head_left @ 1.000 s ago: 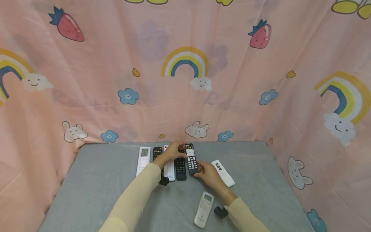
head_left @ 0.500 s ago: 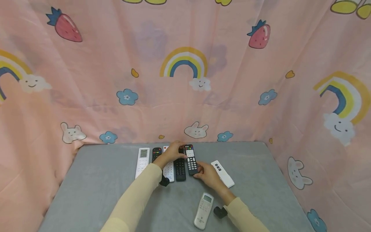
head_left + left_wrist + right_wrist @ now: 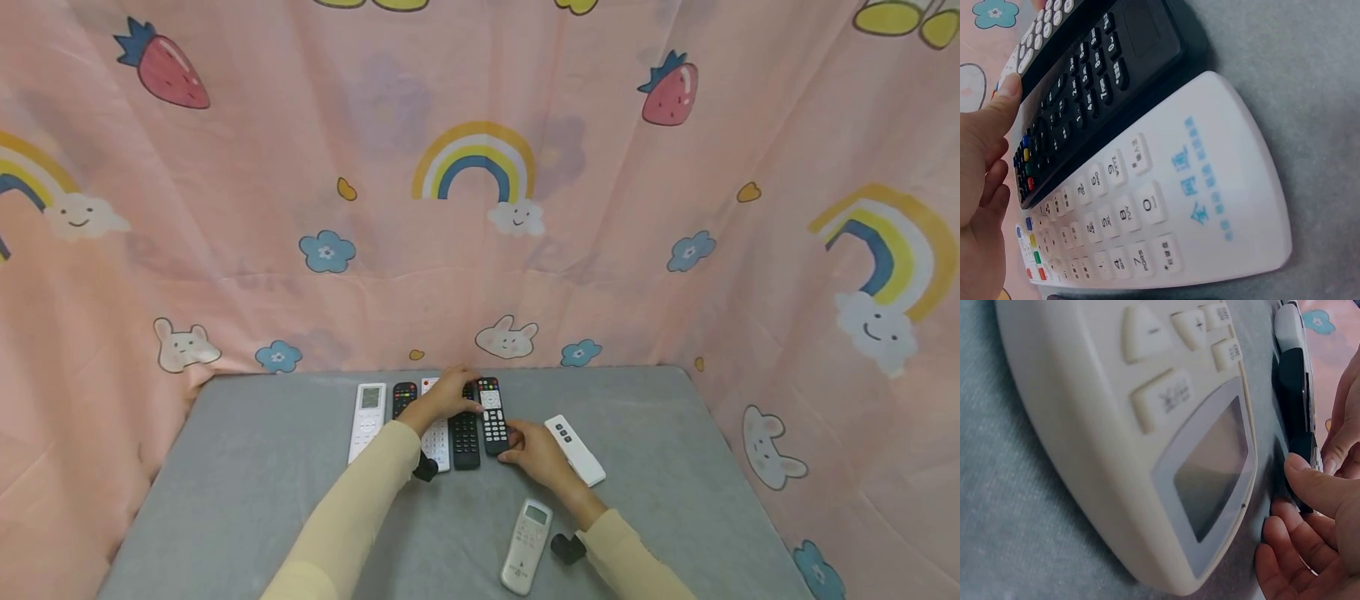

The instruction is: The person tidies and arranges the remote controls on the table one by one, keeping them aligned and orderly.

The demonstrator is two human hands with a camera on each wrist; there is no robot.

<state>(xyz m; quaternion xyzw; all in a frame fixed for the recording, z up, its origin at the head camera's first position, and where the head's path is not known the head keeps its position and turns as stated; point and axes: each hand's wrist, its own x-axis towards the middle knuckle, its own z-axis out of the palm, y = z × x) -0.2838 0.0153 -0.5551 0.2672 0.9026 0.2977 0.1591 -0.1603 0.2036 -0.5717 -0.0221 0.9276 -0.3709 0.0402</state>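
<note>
Remotes, five, side by side along the far part of the grey surface [image 3: 240, 475], listed from the left. First, a white remote with a display [image 3: 366, 425], its lower end covered by the left sleeve [image 3: 341, 517]. Second, a black remote with coloured keys [image 3: 405, 393], mostly behind the left forearm. Third, a long white remote [image 3: 1216, 181]; the left wrist view shows its number keys and blue print at the near end. Left hand [image 3: 447, 397] crosses over this one. Fourth, a plain black remote [image 3: 466, 442], partly under the same hand. Fifth, a white-buttoned black remote [image 3: 492, 421], just beside the fourth, between the two hands. Left thumb rests on its left edge; left hand appears to pinch its upper end, though the index fingertip is poorly seen. Nearer the viewer, a cream remote with a small screen [image 3: 527, 547] lies slightly tilted, apart from the others. Right hand [image 3: 542, 452] grips the lower right corner of the fifth remote between thumb and fingers. Right of that hand, a slim white remote [image 3: 576, 451] lies slanted. Behind everything, a pink printed curtain [image 3: 465, 275].
</note>
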